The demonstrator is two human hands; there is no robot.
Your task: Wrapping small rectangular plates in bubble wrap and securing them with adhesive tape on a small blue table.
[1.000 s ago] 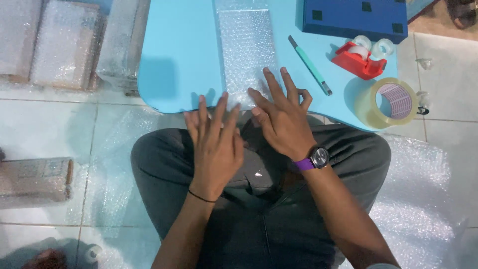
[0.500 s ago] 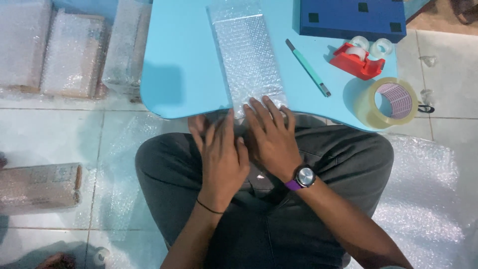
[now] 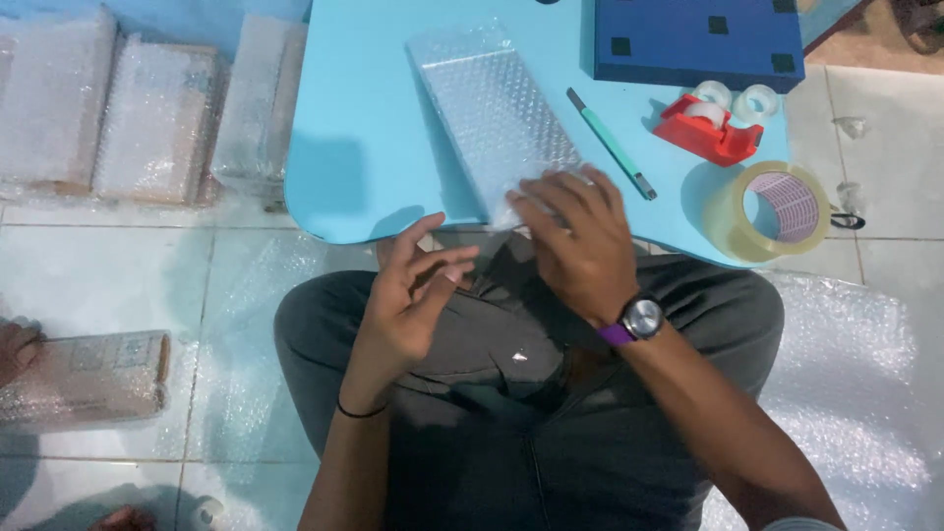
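Note:
A long flat package wrapped in bubble wrap (image 3: pixel 492 108) lies on the light blue table (image 3: pixel 364 128), its near end at the table's front edge. My right hand (image 3: pixel 580 246), with a purple-strapped watch on the wrist, covers that near end, fingers curled over the wrap. My left hand (image 3: pixel 413 295) is lifted just below the table edge, left of the package, fingers apart and holding nothing. It does not touch the package. Both hands are above my lap in grey trousers.
On the table, right of the package, are a green cutter knife (image 3: pixel 610 155), a red tape dispenser (image 3: pixel 710 123), a big roll of clear tape (image 3: pixel 772 209) and a dark blue box (image 3: pixel 698 39). Several wrapped parcels (image 3: pixel 147 118) stand on the floor at left. Another person's hand (image 3: pixel 15 349) touches a parcel (image 3: pixel 88 379). A bubble wrap sheet (image 3: pixel 846 393) lies at right.
Both hands were flat over the wrap at my lap. My right hand has moved up onto the package's near end, and my left hand has lifted off with fingers spread.

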